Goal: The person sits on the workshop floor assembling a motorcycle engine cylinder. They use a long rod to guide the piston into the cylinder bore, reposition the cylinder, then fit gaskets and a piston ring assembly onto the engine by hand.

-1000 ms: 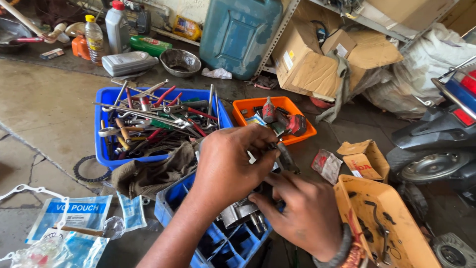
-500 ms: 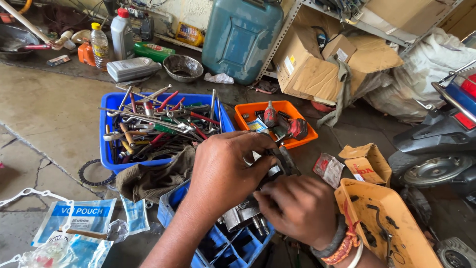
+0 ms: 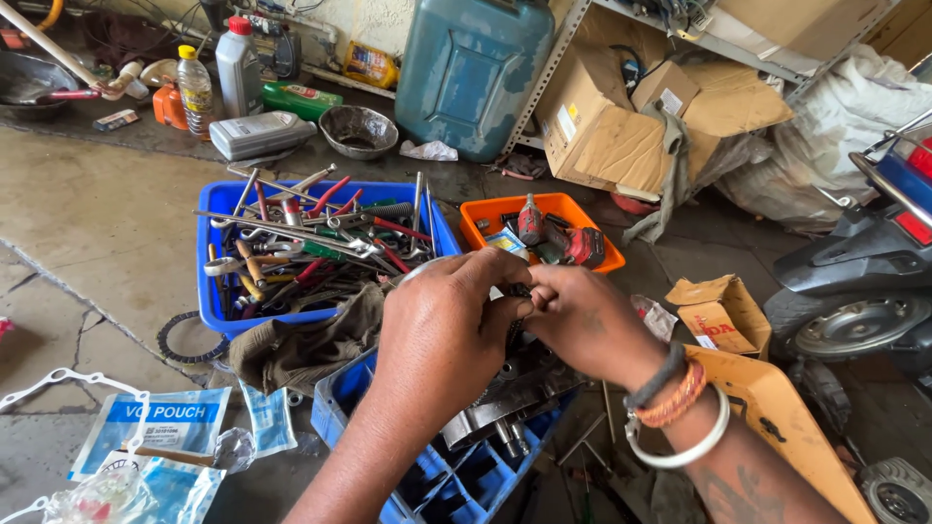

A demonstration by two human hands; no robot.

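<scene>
Pinched between the fingers of the left hand [image 3: 442, 335] and right hand [image 3: 582, 320], a small part is held above the metal assembly [image 3: 505, 403]; fitting appears unfinished.

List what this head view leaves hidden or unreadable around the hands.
- Small part pinched between left hand and right hand: fingers cover it.
- Metal engine part in the small blue crate: mostly behind the hands.
- Scooter: cut off by the right edge.

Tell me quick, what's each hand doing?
Left hand: fingers curled, pinching something small; cannot tell what.
Right hand: fingertips pinched against the left's, item hidden.
</scene>
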